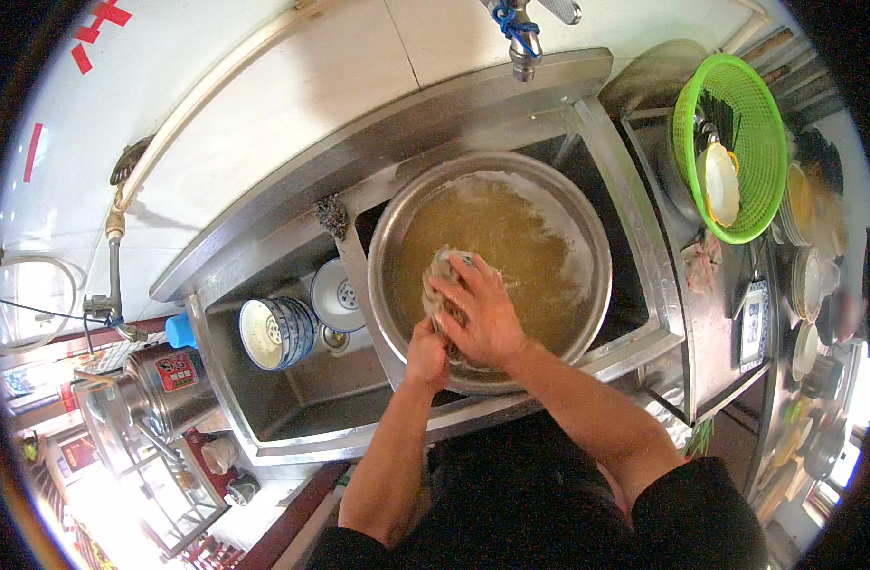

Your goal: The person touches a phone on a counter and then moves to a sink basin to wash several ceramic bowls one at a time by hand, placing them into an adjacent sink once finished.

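Both my hands meet over the near left part of a large round metal basin [599, 285] of cloudy, yellowish-brown water, which sits in the right sink bowl. Between them is a wet, greyish, crumpled item [442, 274], blurred; it may be a cloth, but I cannot tell. My left hand [428, 356] is closed around its lower end. My right hand [481, 310] presses on it from the right, fingers bent over it. The palms and the item's underside are hidden.
In the left sink bowl lie a stack of blue-rimmed bowls [278, 333] and another bowl [335, 296]. A steel scourer [331, 216] rests on the divider. Above hangs a tap [526, 60]. A green plastic basket [763, 149] with dishware stands on the right counter.
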